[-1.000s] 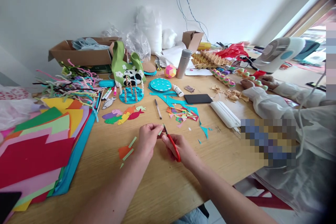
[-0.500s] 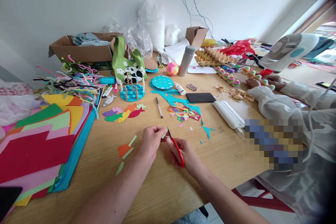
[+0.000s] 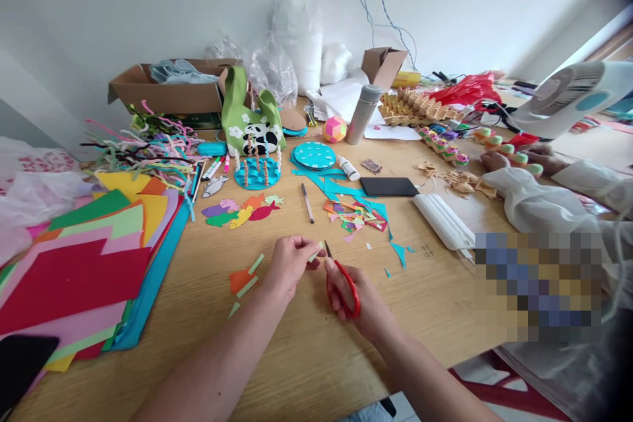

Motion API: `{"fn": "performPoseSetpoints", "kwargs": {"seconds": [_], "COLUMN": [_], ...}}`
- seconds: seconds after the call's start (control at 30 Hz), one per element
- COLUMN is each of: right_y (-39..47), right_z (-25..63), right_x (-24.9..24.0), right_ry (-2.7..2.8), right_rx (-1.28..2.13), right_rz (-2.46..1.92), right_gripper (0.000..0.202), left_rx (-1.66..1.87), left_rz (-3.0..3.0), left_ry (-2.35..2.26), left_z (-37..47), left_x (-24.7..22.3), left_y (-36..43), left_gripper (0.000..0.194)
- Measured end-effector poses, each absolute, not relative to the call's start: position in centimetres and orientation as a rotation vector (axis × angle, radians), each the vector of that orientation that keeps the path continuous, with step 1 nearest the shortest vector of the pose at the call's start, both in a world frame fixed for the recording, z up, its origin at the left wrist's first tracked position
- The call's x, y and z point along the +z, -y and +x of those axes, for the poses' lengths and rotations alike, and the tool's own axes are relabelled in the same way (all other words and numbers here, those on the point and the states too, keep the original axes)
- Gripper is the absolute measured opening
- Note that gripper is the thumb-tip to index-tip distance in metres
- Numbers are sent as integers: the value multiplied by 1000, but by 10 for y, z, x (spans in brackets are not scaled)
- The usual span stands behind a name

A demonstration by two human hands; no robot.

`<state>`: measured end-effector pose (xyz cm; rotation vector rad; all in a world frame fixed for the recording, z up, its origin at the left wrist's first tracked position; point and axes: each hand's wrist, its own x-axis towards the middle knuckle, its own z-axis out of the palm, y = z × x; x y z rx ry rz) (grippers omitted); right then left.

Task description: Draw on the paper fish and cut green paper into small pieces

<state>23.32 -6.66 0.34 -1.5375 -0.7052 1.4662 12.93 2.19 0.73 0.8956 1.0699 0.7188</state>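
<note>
My left hand [image 3: 293, 265] pinches a small pale-green paper piece [image 3: 315, 252] between thumb and fingers, above the wooden table [image 3: 188, 316]. In my right hand [image 3: 349, 293] are red-handled scissors [image 3: 354, 290], their dark tip pointing up beside the paper, a little apart from it. To the left of my left hand lie an orange paper piece [image 3: 239, 281] and several pale-green strips [image 3: 247, 286]. Beyond the hands are a pen [image 3: 307, 203], a group of coloured paper fish [image 3: 242, 212] and a heap of paper scraps [image 3: 353, 216].
Stacked coloured sheets [image 3: 74, 277] cover the left side, with pipe cleaners [image 3: 148, 145] behind. A green panda bag [image 3: 252, 122], blue discs [image 3: 314, 155], a grey bottle [image 3: 364, 115] and a white power strip [image 3: 442, 221] stand or lie farther back. Another person's sleeve [image 3: 524, 201] is at right.
The scissors have drawn away from the paper, slightly right and down, with my right hand. My left hand still holds the pale-green piece. The whole view has shifted a little.
</note>
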Motion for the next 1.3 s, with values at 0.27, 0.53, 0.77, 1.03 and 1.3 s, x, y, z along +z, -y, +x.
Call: {"fn": "performPoseSetpoints", "kwargs": {"seconds": [0.27,0.53,0.77,1.03,1.3], "right_y": [63,57,33,50,81], "right_z": [258,266,271,284,280], "right_x": [5,20,29,26,12], "right_ry": [266,782,1443,551,76], "right_rx": [2055,1765,1164,1975,2108], "right_rz": [-846,-1420,-1634,-1240,-927], "right_gripper": [62,56,42,57,55], "left_rx": [739,720,814,866,823], "left_rz": [869,855,840,834,846], "left_ry": [-1057,-1050,-991,-993,-971], "left_z": [104,75,76,77,81], "left_x": [20,3,-3,-5,-7], "left_y": [-34,-31,-33,-32,-27], "left_gripper": [17,27,29,29,30]}}
